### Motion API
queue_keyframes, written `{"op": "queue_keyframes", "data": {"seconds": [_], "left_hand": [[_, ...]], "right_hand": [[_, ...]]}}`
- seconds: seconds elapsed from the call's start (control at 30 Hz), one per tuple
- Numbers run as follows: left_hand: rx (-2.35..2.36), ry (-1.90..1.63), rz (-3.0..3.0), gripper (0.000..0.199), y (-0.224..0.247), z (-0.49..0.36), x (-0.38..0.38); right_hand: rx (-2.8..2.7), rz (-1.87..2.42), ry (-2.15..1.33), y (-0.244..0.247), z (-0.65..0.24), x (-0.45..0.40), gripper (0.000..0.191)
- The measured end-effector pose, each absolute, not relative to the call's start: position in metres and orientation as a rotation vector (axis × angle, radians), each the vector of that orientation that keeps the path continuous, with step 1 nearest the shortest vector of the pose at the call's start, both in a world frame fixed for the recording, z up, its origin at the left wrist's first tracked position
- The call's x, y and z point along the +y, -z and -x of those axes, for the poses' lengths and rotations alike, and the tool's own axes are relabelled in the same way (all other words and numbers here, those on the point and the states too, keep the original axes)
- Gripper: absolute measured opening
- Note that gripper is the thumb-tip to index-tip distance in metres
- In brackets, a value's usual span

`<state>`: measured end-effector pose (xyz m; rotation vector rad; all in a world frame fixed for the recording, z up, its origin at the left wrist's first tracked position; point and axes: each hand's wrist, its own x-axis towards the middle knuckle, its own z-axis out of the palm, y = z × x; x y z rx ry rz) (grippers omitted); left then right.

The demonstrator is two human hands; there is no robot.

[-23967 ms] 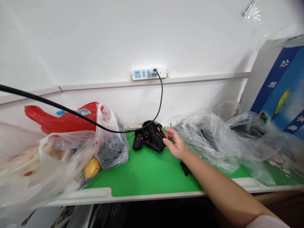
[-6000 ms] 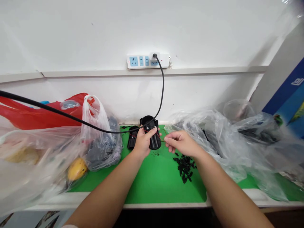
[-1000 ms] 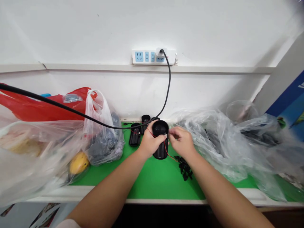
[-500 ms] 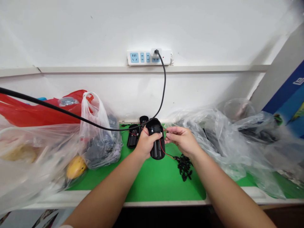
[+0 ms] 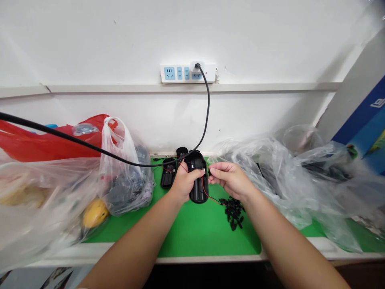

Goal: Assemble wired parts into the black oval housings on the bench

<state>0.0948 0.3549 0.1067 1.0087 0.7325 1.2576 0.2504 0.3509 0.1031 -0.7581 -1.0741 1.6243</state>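
- Against the view half a second earlier, little differs: both hands stay in about the same spot, and the black cylindrical housing [image 5: 198, 177] stays upright.
- The left hand [image 5: 186, 184] has its grip closed around that housing, which sits above the green table [image 5: 192, 235].
- The right hand [image 5: 231, 180] is just beside the housing's upper end, its grip closed to a thumb-and-finger pinch; anything held there is too fine to tell.
- A thin red wire [image 5: 207, 194] runs from the housing toward a pile of small black parts [image 5: 232, 214].
- Two more black housings [image 5: 168, 173] [image 5: 181, 152] lie behind the left hand.
- A clear plastic bag [image 5: 126, 188] holds dark items, with a red plastic bag [image 5: 45, 146] behind it.
- A second clear bag [image 5: 39, 200] has a yellow object [image 5: 94, 213] at its edge; a large clear bag [image 5: 270, 180] lies to the right.
- A blue box [image 5: 368, 128] carries white characters, cut off and unreadable.
- A black cable [image 5: 206, 112] is plugged into a wall power strip [image 5: 188, 74].
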Motion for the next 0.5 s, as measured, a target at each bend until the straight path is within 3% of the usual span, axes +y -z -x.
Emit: {"op": "queue_keyframes", "data": {"seconds": [0.5], "left_hand": [[0.765, -1.237, -1.016, 0.049, -0.1041, -0.0963, 0.3543]], "right_hand": [[-1.093, 0.786, -1.622, -0.1004, -0.2529, 0.3518, 0.030]]}}
